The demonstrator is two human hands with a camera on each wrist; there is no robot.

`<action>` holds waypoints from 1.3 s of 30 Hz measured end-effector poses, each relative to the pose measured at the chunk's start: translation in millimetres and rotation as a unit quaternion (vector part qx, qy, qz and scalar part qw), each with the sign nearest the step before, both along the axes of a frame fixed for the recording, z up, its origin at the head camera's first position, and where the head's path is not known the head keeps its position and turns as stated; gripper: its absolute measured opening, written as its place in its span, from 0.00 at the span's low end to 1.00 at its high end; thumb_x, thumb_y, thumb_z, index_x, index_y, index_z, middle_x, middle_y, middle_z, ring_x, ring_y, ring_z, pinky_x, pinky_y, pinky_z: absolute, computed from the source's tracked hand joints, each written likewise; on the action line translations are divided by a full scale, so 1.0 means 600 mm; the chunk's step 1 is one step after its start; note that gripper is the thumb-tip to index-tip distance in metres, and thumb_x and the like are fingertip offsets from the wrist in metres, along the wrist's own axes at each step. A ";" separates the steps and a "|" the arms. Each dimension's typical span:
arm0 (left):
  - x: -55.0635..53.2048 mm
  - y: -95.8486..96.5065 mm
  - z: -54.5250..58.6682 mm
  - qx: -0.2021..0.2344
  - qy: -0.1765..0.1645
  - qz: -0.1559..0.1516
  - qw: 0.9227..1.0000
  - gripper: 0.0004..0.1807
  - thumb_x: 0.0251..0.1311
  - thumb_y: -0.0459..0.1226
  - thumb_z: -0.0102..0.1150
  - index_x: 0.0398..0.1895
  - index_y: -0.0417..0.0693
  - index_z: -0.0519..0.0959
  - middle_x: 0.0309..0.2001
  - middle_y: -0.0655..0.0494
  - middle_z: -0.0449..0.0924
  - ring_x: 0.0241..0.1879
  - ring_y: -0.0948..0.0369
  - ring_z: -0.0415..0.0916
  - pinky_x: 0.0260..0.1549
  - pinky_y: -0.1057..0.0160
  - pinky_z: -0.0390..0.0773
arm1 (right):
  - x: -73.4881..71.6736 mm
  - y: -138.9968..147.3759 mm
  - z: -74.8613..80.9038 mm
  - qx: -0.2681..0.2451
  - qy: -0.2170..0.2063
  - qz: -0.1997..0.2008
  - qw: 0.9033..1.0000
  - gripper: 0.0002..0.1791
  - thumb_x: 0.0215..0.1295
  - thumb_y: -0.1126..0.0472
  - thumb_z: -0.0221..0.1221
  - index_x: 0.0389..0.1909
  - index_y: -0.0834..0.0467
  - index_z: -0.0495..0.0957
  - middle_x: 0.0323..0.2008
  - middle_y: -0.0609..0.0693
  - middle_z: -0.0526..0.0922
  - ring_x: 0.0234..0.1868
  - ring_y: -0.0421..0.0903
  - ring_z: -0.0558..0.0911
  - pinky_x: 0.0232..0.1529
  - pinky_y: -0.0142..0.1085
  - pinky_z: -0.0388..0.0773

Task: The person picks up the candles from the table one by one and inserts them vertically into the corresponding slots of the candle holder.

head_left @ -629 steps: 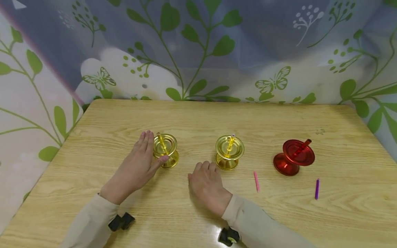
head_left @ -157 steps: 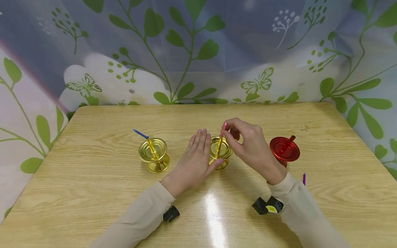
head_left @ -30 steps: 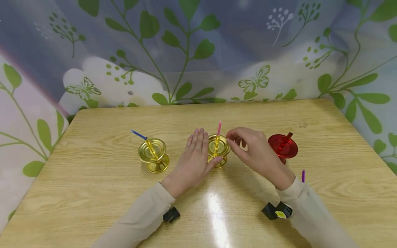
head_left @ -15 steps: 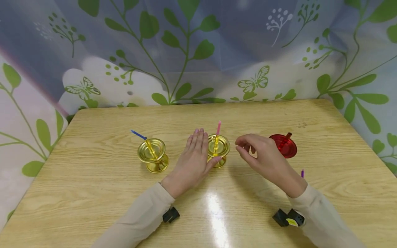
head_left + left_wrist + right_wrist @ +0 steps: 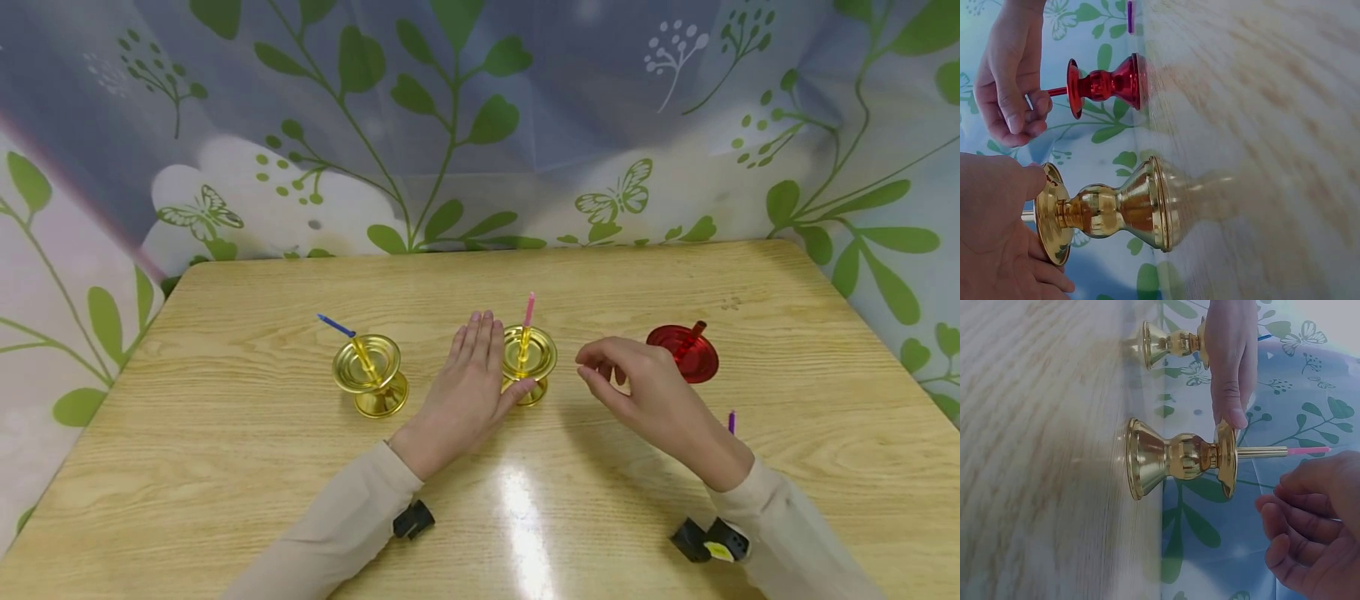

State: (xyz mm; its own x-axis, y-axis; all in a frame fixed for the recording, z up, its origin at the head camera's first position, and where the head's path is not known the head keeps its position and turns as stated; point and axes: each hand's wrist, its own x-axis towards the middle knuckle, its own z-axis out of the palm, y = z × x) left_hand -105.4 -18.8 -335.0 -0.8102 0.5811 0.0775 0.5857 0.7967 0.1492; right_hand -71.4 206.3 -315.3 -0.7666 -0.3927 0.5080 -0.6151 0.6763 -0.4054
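Note:
The middle gold candle holder (image 5: 527,354) carries a pink candle (image 5: 529,309), standing nearly upright in its central tube. My left hand (image 5: 468,387) lies along that holder's left side with straight fingers; in the left wrist view its thumb touches the dish rim (image 5: 1054,250). To the right, my right hand (image 5: 648,392) hovers above the table, fingers loosely curled and holding nothing, apart from the pink candle. Behind it, partly covered, is a red candle holder (image 5: 686,354) with an unfilled tube. The left gold candle holder (image 5: 367,367) bears a blue candle (image 5: 335,325) that leans left.
A purple candle (image 5: 732,422) lies on the wooden table (image 5: 225,467), half hidden by my right wrist. Behind the table's far edge hangs a leaf-patterned curtain (image 5: 585,125).
Earlier, my right hand pinched the pink candle at the middle holder's tube. It has let go and drawn back right and toward me. The blue candle came into the left holder earlier.

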 end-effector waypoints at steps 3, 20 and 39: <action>0.000 0.000 0.001 0.002 -0.004 0.001 1.000 0.43 0.74 0.57 0.32 0.72 0.27 0.47 0.73 0.31 0.43 0.74 0.44 0.38 0.71 0.51 0.42 | 0.001 0.002 0.000 0.003 -0.004 0.000 1.000 0.06 0.58 0.71 0.65 0.35 0.59 0.81 0.29 0.43 0.82 0.27 0.33 0.75 0.25 0.34 0.76; 0.011 -0.006 0.004 -0.003 -0.011 0.000 1.000 0.43 0.73 0.57 0.31 0.72 0.26 0.46 0.73 0.31 0.41 0.74 0.43 0.35 0.71 0.51 0.40 | 0.020 0.023 -0.011 0.012 -0.020 -0.008 1.000 0.07 0.57 0.72 0.65 0.34 0.59 0.80 0.29 0.43 0.81 0.26 0.32 0.73 0.21 0.31 0.73; 0.063 -0.001 0.040 -0.066 -0.027 -0.003 0.997 0.45 0.72 0.59 0.35 0.71 0.25 0.49 0.72 0.31 0.46 0.73 0.41 0.41 0.71 0.49 0.45 | 0.050 0.076 -0.022 0.041 -0.014 -0.015 0.999 0.14 0.48 0.75 0.68 0.34 0.58 0.80 0.28 0.39 0.80 0.27 0.29 0.74 0.25 0.29 0.75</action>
State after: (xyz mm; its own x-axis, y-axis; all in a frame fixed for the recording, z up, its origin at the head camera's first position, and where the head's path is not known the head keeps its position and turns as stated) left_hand -67.7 -19.2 -310.9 -0.8078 0.5879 -0.0429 0.5841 0.8082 0.0751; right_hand -41.3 251.7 -328.2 -0.7924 -0.4077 0.4538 -0.5827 0.7261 -0.3651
